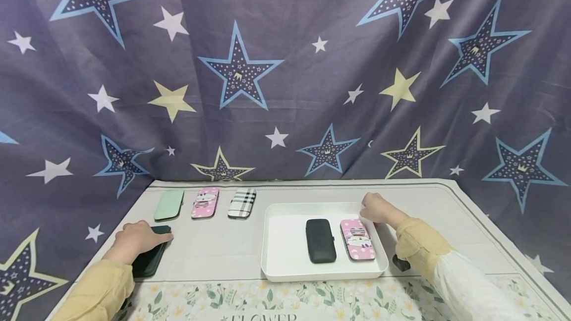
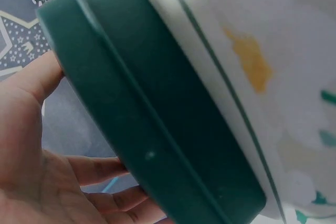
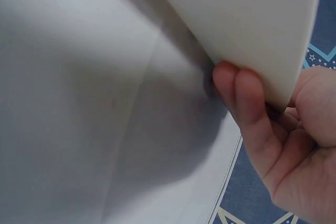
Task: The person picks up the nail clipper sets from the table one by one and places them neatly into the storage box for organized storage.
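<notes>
While my right fingers (image 3: 249,95) pinch the white tray (image 1: 285,241) by its right wall | my left fingers (image 2: 97,170) grip the green case (image 2: 131,108) at the left of the table (image 1: 214,256) | best, I judge: tray steady, case level

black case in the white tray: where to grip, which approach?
Likely from above, pinching both long sides just nearer than the small bump on its right edge in the head view. The black case lies flat: bare floor on its left, a gap before the pink polka-dot case on its right. The raised walls of the white tray would hamper a low side approach.
</notes>
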Demonstrator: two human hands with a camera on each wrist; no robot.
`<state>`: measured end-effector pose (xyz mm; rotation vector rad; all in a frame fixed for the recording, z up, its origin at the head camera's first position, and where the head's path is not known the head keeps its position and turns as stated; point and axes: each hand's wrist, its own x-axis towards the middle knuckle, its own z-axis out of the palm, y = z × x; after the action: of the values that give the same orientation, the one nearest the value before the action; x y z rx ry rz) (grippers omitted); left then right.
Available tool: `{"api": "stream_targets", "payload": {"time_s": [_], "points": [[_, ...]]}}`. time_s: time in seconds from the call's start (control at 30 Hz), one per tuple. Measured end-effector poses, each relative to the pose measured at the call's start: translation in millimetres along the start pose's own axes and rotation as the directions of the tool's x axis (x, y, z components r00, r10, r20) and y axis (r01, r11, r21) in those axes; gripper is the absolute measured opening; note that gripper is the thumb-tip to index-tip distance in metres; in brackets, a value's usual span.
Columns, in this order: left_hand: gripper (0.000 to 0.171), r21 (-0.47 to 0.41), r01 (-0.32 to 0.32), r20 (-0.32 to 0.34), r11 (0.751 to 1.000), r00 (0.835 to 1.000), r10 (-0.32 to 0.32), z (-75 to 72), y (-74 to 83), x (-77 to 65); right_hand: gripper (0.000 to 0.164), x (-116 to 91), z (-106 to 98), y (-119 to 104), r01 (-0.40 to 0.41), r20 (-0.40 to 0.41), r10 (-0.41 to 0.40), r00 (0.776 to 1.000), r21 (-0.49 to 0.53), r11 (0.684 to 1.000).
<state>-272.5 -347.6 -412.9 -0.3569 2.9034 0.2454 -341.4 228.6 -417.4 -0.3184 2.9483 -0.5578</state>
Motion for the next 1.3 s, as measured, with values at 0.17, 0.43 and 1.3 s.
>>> {"api": "stream_targets", "payload": {"time_s": [0.17,0.43,1.3], "points": [[0.097,0.01,-0.004,0.008,1.0,1.0,0.004,-1.4,1.5,-0.8,0.014,0,0,0,-0.007,-0.002,0.007,1.0,-0.004,1.0],[0.101,-0.014,0.016,0.009,1.0,1.0,-0.016,-2.9,0.0,-2.2,0.013,-1,1,-1,-0.013,0.008,0.013,1.0,0.005,1.0],[0.106,-0.06,0.101,-0.012,0.993,0.995,-0.102,-15.0,28.2,0.4,0.021,1,0,-1,0.005,-0.007,-0.006,1.0,-0.031,1.0]]}}
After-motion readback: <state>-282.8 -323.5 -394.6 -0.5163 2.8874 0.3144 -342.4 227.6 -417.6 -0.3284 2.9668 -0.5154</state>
